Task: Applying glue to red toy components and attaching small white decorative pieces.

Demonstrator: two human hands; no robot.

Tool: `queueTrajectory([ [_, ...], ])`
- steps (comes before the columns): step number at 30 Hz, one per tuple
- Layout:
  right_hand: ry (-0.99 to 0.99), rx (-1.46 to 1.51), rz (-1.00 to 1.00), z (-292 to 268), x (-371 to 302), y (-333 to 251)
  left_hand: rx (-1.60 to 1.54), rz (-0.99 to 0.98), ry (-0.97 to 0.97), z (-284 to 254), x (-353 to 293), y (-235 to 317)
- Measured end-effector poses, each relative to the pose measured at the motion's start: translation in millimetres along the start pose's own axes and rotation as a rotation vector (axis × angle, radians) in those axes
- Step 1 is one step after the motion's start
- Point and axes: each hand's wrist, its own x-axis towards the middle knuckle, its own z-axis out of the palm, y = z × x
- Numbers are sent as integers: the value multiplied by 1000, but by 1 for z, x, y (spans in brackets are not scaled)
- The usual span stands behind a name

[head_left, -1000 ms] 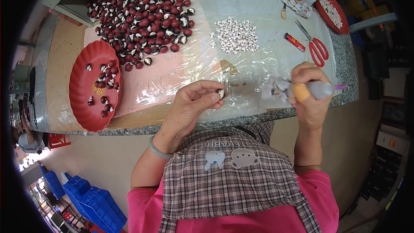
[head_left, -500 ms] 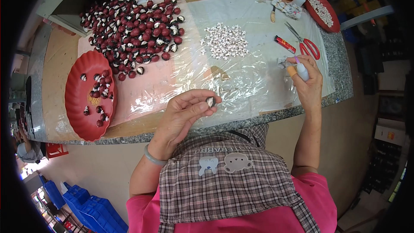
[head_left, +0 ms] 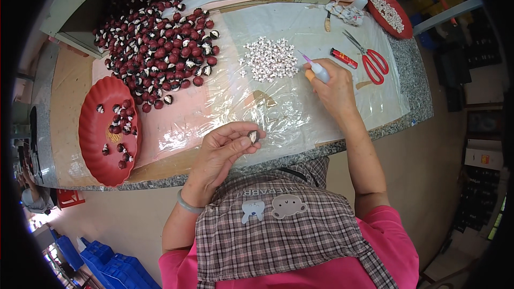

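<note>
A: One dark small piece (head_left: 253, 137) pinched in my left hand (head_left: 225, 152), over the near tabletop (head_left: 412, 75) edge.
B: Right hand?
A: My right hand (head_left: 334, 88) is closed round a small glue bottle (head_left: 319, 71), tip by the white bits pile (head_left: 269, 59). Red scissors (head_left: 373, 60) just beyond.

Left hand (head_left: 227, 147) close to the body, palm up, fingers curled, thumb and fingertips pinched shut around a small dark piece; forearm bent in from lower edge, pale bangle on the wrist. Right hand (head_left: 333, 88) stretched forward and well away from left, fist closed around a slim tube, arm nearly straight.
</note>
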Motion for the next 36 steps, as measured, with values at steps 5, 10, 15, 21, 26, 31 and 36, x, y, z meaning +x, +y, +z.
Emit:
queueTrajectory([
  [5,-30,-162,-62,11,11,0,-4,6,10,-5,-2,0],
  [10,-126,-196,-70,13,8,-7,18,-6,-12,-9,-3,0],
  [15,-160,11,31,6,2,-18,23,-3,-7,-10,-2,-1],
  [21,-405,603,246,4,-31,-56,20,107,37,-6,0,-3],
  [26,-430,724,242,19,-52,-71,161,198,106,-2,0,-4],
  [31,-376,497,98,26,-58,-75,255,237,124,-2,-1,-7],
  [36,-329,406,-32,29,-62,-73,308,240,119,-5,-3,-9],
])
